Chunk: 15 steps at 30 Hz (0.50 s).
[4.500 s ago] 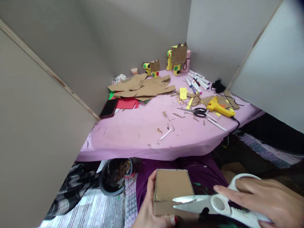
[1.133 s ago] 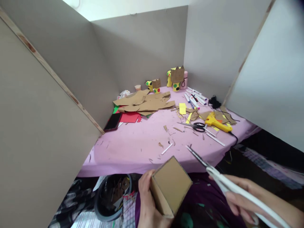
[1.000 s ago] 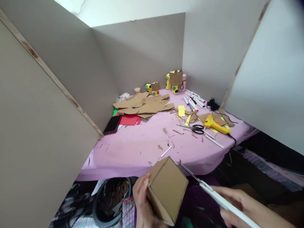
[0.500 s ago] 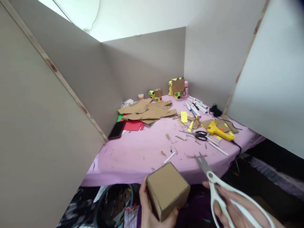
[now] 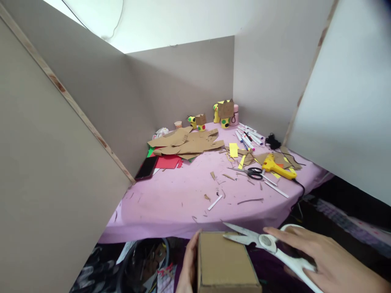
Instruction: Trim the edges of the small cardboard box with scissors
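R hand (image 5: 331, 258) w/ white scissors (image 5: 267, 243)

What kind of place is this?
It looks like a craft corner, perhaps at a table between gray panels. You can see a yellow glue gun, a bunch of markers and cut cardboard pieces on a pink cloth.

Your single view comes from your head and looks forward and down. Nearest to it, low in the frame, come your left hand (image 5: 187, 266), the box (image 5: 227, 262) and your right hand (image 5: 324, 254); the tabletop (image 5: 165, 203) spreads out beyond them, with the back panel (image 5: 189, 77) farther off behind it.
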### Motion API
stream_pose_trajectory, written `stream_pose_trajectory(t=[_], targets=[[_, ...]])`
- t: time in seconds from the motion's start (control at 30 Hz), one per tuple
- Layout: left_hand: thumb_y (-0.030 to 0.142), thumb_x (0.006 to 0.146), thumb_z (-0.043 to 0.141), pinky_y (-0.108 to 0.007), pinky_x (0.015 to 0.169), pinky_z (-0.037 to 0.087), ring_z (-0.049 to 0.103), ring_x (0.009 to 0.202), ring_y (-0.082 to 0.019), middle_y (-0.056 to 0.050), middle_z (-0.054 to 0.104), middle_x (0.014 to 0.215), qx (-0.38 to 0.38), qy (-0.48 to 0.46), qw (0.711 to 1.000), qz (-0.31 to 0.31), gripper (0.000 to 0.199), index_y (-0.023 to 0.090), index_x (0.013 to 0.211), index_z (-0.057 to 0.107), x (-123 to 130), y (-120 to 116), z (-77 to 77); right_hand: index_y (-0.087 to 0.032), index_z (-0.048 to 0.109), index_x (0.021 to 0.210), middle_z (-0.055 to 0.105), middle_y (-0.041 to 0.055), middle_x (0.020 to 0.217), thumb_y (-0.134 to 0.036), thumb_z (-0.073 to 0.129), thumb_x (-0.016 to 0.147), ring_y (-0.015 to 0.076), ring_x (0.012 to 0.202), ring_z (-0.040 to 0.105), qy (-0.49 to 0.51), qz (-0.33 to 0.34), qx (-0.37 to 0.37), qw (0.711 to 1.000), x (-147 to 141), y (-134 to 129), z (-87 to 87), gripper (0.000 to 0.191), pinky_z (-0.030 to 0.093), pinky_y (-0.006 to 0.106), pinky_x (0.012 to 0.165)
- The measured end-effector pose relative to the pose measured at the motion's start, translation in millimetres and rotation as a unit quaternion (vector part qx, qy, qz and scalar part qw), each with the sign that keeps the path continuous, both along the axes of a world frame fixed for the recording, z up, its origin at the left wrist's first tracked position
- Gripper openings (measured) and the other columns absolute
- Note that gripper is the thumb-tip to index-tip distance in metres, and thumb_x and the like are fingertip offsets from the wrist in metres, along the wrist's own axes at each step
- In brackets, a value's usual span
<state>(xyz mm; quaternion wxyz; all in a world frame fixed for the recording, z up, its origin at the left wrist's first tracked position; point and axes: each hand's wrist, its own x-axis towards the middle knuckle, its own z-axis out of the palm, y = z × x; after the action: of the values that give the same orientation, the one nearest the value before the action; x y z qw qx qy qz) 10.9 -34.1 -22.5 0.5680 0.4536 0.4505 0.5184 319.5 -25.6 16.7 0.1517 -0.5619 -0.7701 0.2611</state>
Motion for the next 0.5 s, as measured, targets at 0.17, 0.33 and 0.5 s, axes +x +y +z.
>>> stream_pose_trajectory(t=[0.17,0.33,0.5], targets=[[0.066,0.031,0.08,-0.055,0.109,0.029,0.037,0.133,-0.045,-0.009,0.06,0.131,-0.072,0.016,0.996,-0.046,0.095,0.025,0.115,0.063,-7.4,14.9,-16.8,-0.042,0.053,0.13,0.069,0.0014,0.115,-0.004,0.051,0.064,0.0262,0.101,0.066,-0.03,0.046,0.016,0.998,8.3,0.5,9.8,0.076,0.051,0.038,0.088],[0.069,0.033,0.078,-0.058,0.105,0.035,0.045,0.127,-0.045,-0.011,0.065,0.124,-0.107,0.026,0.993,-0.042,0.085,0.023,0.104,0.068,-10.8,24.7,-29.5,-0.041,0.061,0.123,0.074,0.0018,0.103,-0.011,0.06,0.07,0.0272,0.089,0.069,0.049,0.051,0.029,0.997,12.6,1.9,20.0,0.061,0.053,0.034,0.077],[0.074,0.038,0.073,-0.059,0.106,0.033,0.046,0.127,-0.044,-0.014,0.063,0.126,-0.044,0.027,0.998,-0.023,0.09,0.023,0.111,0.064,-6.9,11.2,-26.6,-0.04,0.066,0.117,0.076,0.0016,0.093,-0.017,0.064,0.073,0.0257,0.08,0.069,0.091,0.051,0.028,0.994,14.4,1.8,25.7,0.049,0.053,0.031,0.07]])
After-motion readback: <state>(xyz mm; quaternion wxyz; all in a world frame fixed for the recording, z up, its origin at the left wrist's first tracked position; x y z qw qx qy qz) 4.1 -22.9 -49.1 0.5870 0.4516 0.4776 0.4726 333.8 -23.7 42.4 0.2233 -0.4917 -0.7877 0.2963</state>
